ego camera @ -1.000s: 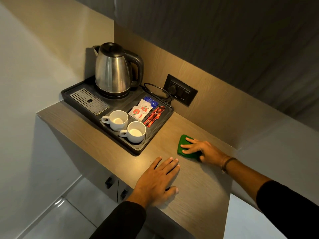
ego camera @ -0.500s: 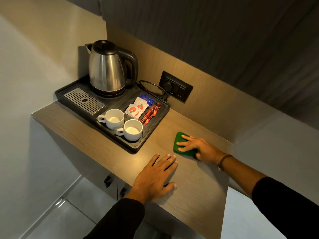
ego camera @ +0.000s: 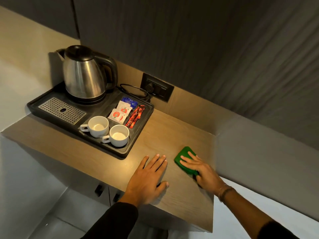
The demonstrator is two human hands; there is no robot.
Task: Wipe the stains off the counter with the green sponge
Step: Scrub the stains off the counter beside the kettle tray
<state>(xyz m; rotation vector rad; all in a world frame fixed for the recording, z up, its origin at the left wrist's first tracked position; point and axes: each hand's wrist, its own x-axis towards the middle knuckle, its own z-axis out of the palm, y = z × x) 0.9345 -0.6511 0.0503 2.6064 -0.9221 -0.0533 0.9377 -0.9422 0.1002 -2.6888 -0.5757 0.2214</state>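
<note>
On the counter's (ego camera: 172,131) left end sits a black tray (ego camera: 138,144). It holds a steel kettle (ego camera: 82,75) at the back, a perforated drip grille (ego camera: 62,111) on the left, two white cups (ego camera: 99,125) side by side at the front, and sachets (ego camera: 121,112) in the right compartment. A wall socket (ego camera: 158,89) is behind the tray, cord plugged in. Your left hand (ego camera: 146,178) lies flat on the wood just right of the tray, palm down, fingers spread, holding nothing. Just beside it, your right hand (ego camera: 203,171) presses the green sponge (ego camera: 183,156) flat to the counter, fingers extended over its top. No stains are discernible at this lighting.
</note>
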